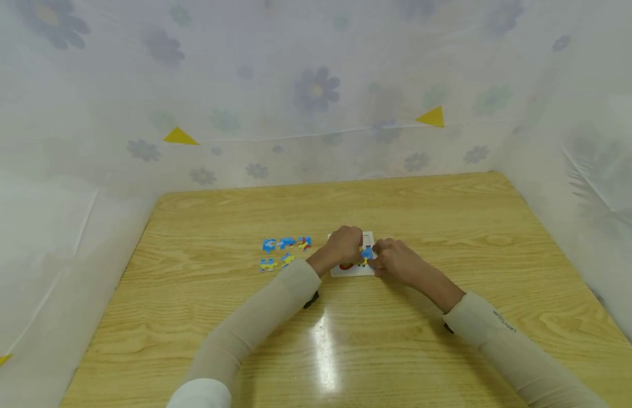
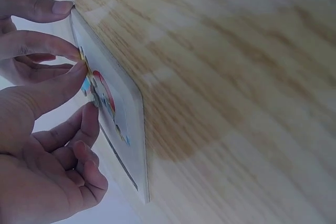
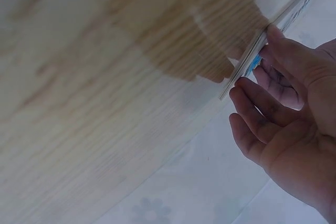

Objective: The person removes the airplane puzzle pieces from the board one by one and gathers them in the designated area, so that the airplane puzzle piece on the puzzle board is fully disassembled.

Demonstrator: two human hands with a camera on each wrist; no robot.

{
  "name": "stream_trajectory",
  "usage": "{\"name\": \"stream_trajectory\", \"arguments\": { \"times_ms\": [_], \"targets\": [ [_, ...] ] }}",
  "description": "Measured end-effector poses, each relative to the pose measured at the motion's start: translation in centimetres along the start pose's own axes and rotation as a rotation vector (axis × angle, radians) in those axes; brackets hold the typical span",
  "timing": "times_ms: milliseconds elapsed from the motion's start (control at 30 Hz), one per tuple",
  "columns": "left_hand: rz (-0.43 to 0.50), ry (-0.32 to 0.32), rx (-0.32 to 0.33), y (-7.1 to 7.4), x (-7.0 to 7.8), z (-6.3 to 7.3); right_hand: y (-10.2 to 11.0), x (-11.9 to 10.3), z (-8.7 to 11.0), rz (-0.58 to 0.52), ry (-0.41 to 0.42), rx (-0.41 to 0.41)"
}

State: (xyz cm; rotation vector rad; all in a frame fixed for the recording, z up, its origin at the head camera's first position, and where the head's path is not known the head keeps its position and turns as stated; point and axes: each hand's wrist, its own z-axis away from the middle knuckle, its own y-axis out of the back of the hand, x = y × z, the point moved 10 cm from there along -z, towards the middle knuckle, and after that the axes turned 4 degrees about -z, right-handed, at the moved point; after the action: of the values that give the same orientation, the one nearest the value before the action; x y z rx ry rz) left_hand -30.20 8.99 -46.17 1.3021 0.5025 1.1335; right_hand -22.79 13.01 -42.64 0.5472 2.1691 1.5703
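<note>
The left hand [image 1: 344, 243] is reaching over the puzzle board [image 1: 338, 273] from the left side, and its grip is pinching a mostly blue piece [image 1: 367, 254] between the thumb and the index finger, at the right half of the board. The fingers are covering a good part of this piece, so I cannot tell clearly its shape or its long axis. The right hand [image 1: 397, 262] is resting at the right edge of the board; its grip is holding this edge, the thumb touching toward the near corner and other fingers touching farther along. So the blue piece is lying between the two hands, just to the right of the left one.

The loose pieces [image 1: 287, 243] are lying to the left of the board, in a far row and a near row. The left hand is being the nearer one to them, and its sleeve [image 1: 275, 300] is passing close to the near row.

The board is lying flat near the middle of the wood-grained table [image 1: 234, 215], which is shining with a light reflection on the near side. Behind, a pale flowered cloth [image 1: 280, 161] is hanging around the table, with yellow triangles [image 1: 432, 117] showing on it.
</note>
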Motion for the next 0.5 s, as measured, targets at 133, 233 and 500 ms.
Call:
{"name": "stream_trajectory", "arguments": {
  "times_ms": [133,233,500],
  "targets": [
    [-0.012,-0.012,0.001,0.2,0.2,0.2,-0.1,0.2,0.0,-0.017,-0.023,-0.014],
    [-0.010,-0.014,0.011,0.3,0.1,0.2,-0.2,0.3,0.1,-0.020,-0.039,-0.029],
    [-0.025,0.002,0.072,1.2,-0.3,0.0,-0.2,0.2,0.0,0.003,-0.032,-0.032]
  ]
}}
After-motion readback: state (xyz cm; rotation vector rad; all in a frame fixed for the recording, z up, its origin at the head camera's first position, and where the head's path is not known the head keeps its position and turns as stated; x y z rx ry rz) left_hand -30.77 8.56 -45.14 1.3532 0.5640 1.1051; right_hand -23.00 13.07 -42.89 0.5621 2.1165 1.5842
